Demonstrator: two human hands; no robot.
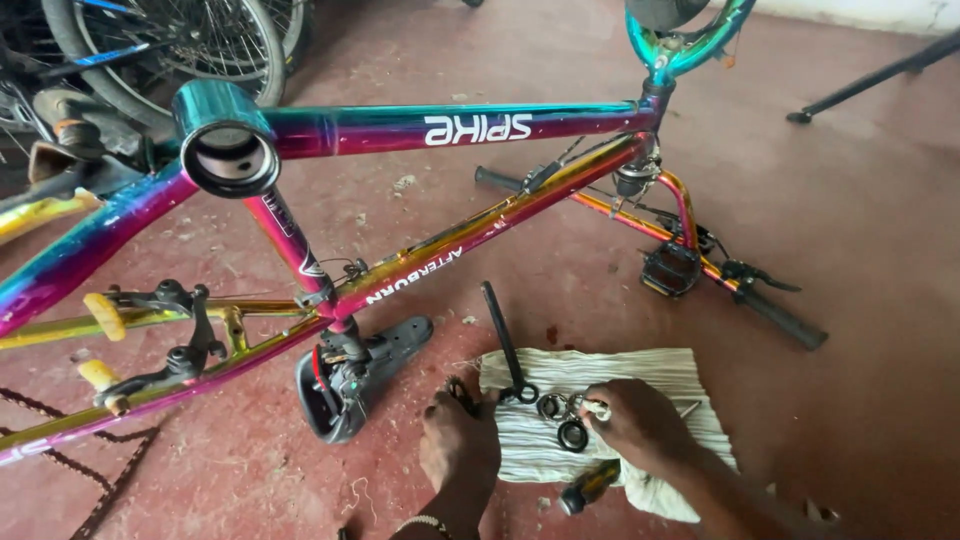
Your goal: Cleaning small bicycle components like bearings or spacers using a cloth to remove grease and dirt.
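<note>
Rings (pixel 560 408): small black and metal bearing rings, lower centre of frame, lay on a white cloth (pixel 640 375). Judged light, rigid, likely greasy and slippery; best pinched by the rim. Right hand (pixel 630 420) pinched a small pale piece beside them. Left hand (pixel 458 440) rested fingers-down at the cloth's left edge, grasping nothing. Wrench (pixel 503 340) above; screwdriver (pixel 590 485) below. Upturned iridescent bike frame (pixel 450 125) across upper frame.
</note>
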